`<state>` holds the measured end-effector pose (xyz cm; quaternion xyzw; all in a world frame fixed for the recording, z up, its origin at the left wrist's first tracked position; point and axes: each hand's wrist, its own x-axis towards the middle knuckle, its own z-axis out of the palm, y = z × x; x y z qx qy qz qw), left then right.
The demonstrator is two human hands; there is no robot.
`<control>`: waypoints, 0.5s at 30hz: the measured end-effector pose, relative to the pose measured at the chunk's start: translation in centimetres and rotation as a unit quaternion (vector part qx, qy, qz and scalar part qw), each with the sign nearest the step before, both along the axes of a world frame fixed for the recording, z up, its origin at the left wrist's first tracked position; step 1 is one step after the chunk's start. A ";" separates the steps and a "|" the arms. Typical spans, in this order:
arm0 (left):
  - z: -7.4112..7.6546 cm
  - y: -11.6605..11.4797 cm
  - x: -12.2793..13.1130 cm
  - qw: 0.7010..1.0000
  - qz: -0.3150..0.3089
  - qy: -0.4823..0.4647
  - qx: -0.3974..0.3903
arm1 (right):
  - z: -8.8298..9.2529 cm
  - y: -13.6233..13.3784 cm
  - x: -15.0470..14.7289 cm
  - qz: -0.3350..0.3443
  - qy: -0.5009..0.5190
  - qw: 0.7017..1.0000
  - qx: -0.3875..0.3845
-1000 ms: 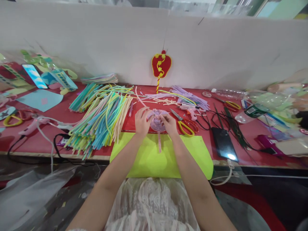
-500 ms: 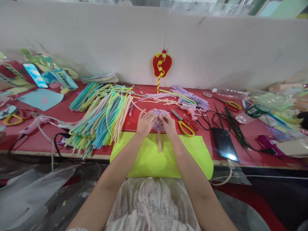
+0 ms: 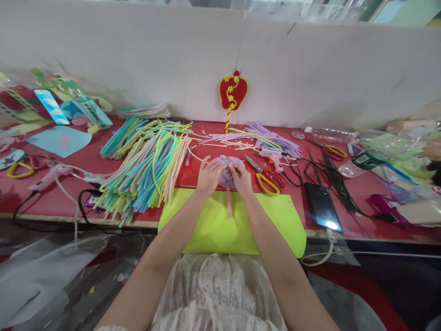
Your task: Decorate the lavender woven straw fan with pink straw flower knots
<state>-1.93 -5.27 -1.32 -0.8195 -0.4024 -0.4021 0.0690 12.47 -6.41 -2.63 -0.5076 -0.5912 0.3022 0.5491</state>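
A round lilac piece of pipe-cleaner work (image 3: 227, 180) with a short pink stem (image 3: 229, 207) lies at the red table's front, its stem over a yellow-green sheet (image 3: 220, 225). My left hand (image 3: 209, 176) is closed on its left side, fingertips near the centre. From the right, my right hand (image 3: 240, 177) pinches at the same spot, with thumb and fingers together. What lies right under the fingertips is hidden. A pale pipe cleaner (image 3: 195, 155) curves away by my left hand. Open scissors (image 3: 265, 177) lie right of my right hand.
Left is a big heap of coloured pipe cleaners (image 3: 144, 170). A red and yellow fan-shaped ornament (image 3: 233, 93) stands against the white partition (image 3: 155, 55). Pink glue guns (image 3: 276, 162) with cords, a phone (image 3: 323, 207) and a plastic bottle (image 3: 363, 162) lie on the table (image 3: 299, 177).
Both hands stay at the lilac piece with only slight finger movement. The whole view has shifted a little.
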 end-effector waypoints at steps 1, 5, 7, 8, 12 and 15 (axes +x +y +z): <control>-0.1 0.0 0.0 1.000 0.000 -0.002 -0.003 | 0.0 0.0 0.0 -0.001 -0.007 1.000 0.001; -0.4 0.3 0.0 1.000 -0.002 -0.012 -0.015 | 0.2 -0.2 -0.1 -0.007 -0.034 0.999 0.010; -0.6 0.4 0.0 1.000 -0.002 -0.016 -0.021 | 0.2 -0.3 -0.1 -0.012 -0.058 0.998 0.021; -0.7 0.4 0.0 1.000 -0.003 -0.017 -0.023 | 0.2 -0.3 -0.1 -0.013 -0.068 0.997 0.026; -0.8 0.4 -0.1 0.999 -0.012 -0.004 -0.032 | -0.1 -0.2 0.0 -0.017 -0.099 0.994 0.044; -0.5 0.3 0.0 0.999 -0.013 0.021 -0.038 | -0.4 -0.1 0.2 -0.036 -0.141 0.988 0.056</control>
